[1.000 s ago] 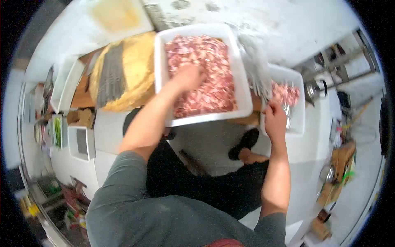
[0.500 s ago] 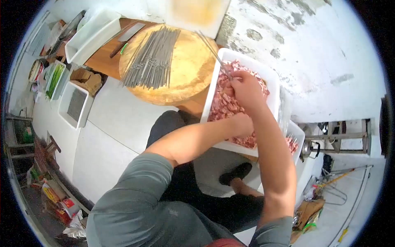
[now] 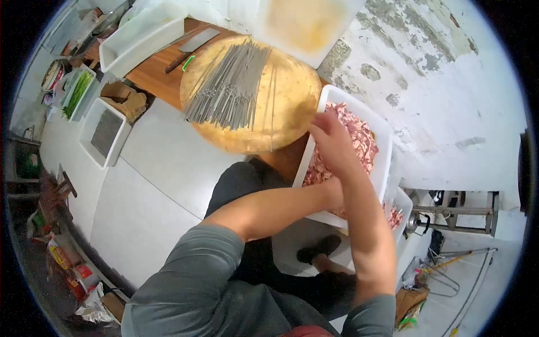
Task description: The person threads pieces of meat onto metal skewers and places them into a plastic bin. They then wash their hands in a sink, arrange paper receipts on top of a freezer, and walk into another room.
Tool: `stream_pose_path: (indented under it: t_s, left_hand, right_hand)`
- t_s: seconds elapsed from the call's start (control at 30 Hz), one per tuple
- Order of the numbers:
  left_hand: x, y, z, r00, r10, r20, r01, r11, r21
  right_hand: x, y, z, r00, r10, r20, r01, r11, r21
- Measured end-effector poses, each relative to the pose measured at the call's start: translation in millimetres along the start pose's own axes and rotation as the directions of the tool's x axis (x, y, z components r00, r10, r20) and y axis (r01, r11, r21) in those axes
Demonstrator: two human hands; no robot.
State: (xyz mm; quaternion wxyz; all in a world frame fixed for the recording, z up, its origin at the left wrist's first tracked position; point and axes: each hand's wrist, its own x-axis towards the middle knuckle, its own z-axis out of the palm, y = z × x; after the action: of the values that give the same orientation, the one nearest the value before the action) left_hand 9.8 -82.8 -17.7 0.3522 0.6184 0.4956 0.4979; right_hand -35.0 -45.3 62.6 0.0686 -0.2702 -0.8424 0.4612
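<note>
My right hand (image 3: 335,147) is over the left rim of a white tub (image 3: 383,168), beside the round wooden board. Its fingers are bent together, and whether anything is between them I cannot make out. Cut raw meat (image 3: 362,135) in pink and white pieces fills the tub. My left hand (image 3: 335,192) is low over the same meat, its fingers hidden behind my right forearm. On the round board (image 3: 295,78) lies a thick bundle of flat metal skewers (image 3: 233,84). A few loose skewers (image 3: 273,104) lie apart, right of the bundle.
A cleaver (image 3: 199,40) lies on the wooden table (image 3: 147,76) beside an oblong white tub (image 3: 143,42). On the left are a white bin (image 3: 120,140) with grey contents, a cardboard box (image 3: 124,101) and green vegetables (image 3: 78,92). A second tub with meat (image 3: 394,216) is at lower right.
My right hand has moved from over the meat to the tub's left rim. The skewers that stuck out from it are gone from there, and loose skewers now lie on the board. The view has shifted.
</note>
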Motion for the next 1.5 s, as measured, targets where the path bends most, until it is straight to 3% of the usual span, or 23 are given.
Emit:
stream_pose_path:
  t_s: [0.07,0.13,0.2,0.27,0.33,0.37,0.47,0.5,0.6,0.7,0.73,0.77,0.8,0.87,0.97,1.1,1.13,1.2,1.27,1.3,1.33,1.43,1.5]
  left_hand:
    - [-0.6,6.1,-7.4,0.989,-0.12,0.092,0.107,0.986,0.127]
    - [14.3,-7.0,3.7,0.85,-0.422,0.317,0.12,0.74,0.662]
    - [17.7,-9.4,4.4,0.848,-0.424,0.317,0.09,0.705,0.704]
    - [17.8,-14.2,3.1,0.858,-0.402,0.32,0.045,0.679,0.733]
    - [16.0,-15.6,2.6,0.873,-0.354,0.336,-0.015,0.669,0.743]
    - [16.5,12.5,-5.1,0.836,-0.486,0.255,0.163,0.664,0.73]
    - [18.0,-16.4,1.0,0.945,-0.305,0.119,0.214,0.85,0.481]
    - [18.1,-14.5,1.0,0.963,-0.268,0.011,0.23,0.847,0.479]
    - [31.8,-17.7,1.8,0.996,-0.037,-0.085,0.07,0.906,0.418]
    - [40.2,-16.2,1.4,0.984,-0.055,-0.168,0.082,0.984,0.159]
    - [44.9,-17.9,-4.0,0.973,-0.135,-0.189,0.148,0.987,0.055]
    - [44.3,-20.0,-7.1,0.959,-0.203,-0.196,0.217,0.975,0.056]
    - [45.4,-20.3,-7.7,0.942,-0.262,-0.207,0.278,0.959,0.049]
    - [49.7,-29.9,-4.5,0.9,-0.411,-0.148,0.4,0.911,-0.096]
    - [67.2,-7.9,-9.0,0.819,-0.53,-0.222,0.495,0.847,-0.194]
    - [102.2,23.8,-21.7,0.615,-0.717,-0.329,0.61,0.697,-0.378]
    - [92.9,8.0,5.6,0.694,-0.567,-0.444,0.635,0.772,0.006]
    - [93.3,29.4,0.8,0.699,-0.666,-0.261,0.71,0.69,0.139]
    - [106.1,74.0,-14.7,0.652,-0.757,-0.042,0.741,0.647,-0.181]
    - [113.5,88.8,-16.1,0.691,-0.705,-0.162,0.672,0.708,-0.216]
    - [120.4,111.1,-28.1,0.703,-0.684,-0.193,0.647,0.729,-0.226]
    - [98.3,220.3,-122.4,0.712,-0.682,-0.169,0.675,0.731,-0.105]
    - [97.8,207.3,-125.7,0.787,-0.55,-0.279,0.567,0.823,-0.025]
  right_hand:
    - [-65.3,11.1,-39.2,0.992,-0.07,-0.109,0.089,0.98,0.18]
    - [-141.6,24.2,-80.7,0.96,0.116,-0.256,-0.099,0.992,0.078]
    - [-214.2,74.3,-109.1,0.909,0.092,-0.407,-0.078,0.996,0.051]
    - [-283.5,116.5,-124.3,0.816,0.261,-0.515,-0.298,0.954,0.011]
    - [-335.9,140.4,-119.7,0.786,0.261,-0.56,-0.464,0.848,-0.255]
    - [-357.3,158.2,-112.9,0.821,0.195,-0.536,-0.441,0.814,-0.379]
    - [-400.5,205.0,-86.6,0.906,0.074,-0.417,-0.357,0.665,-0.656]
    - [-394.9,198.5,-82.2,0.885,0.057,-0.462,-0.364,0.703,-0.611]
    - [-385.9,203.6,-95.0,0.928,0.189,-0.322,-0.36,0.686,-0.633]
    - [-392.9,237.8,-114.3,0.952,0.232,-0.201,-0.307,0.742,-0.596]
    - [-372.4,229.2,-121.0,0.972,0.13,-0.196,-0.221,0.786,-0.577]
    - [-372.2,246.7,-132.9,0.958,0.281,0.061,-0.176,0.74,-0.65]
    - [-370.9,264.5,-147.3,0.856,0.426,0.292,-0.095,0.686,-0.721]
    - [-342.5,258.0,-148.6,0.902,0.383,0.198,-0.189,0.765,-0.616]
    - [-308.3,211.1,-136.0,0.938,0.342,0.055,-0.292,0.867,-0.403]
    - [-302.0,216.9,-136.1,0.917,0.335,0.216,-0.199,0.854,-0.48]
    - [-307.1,214.3,-134.7,0.901,0.362,0.24,-0.215,0.852,-0.478]
    - [-312.7,217.0,-130.4,0.88,0.373,0.295,-0.207,0.859,-0.469]
    - [-309.8,187.7,-141.2,0.788,0.442,0.428,-0.165,0.822,-0.545]
    - [-303.6,174.7,-143.3,0.742,0.466,0.482,-0.125,0.803,-0.583]
    - [-308.8,170.7,-146.8,0.84,0.309,0.445,-0.023,0.842,-0.539]
    - [-261.7,128.1,-158.0,0.745,0.274,0.608,0.146,0.822,-0.55]
    - [-217.2,96.8,-156.8,0.684,0.267,0.679,0.247,0.791,-0.56]
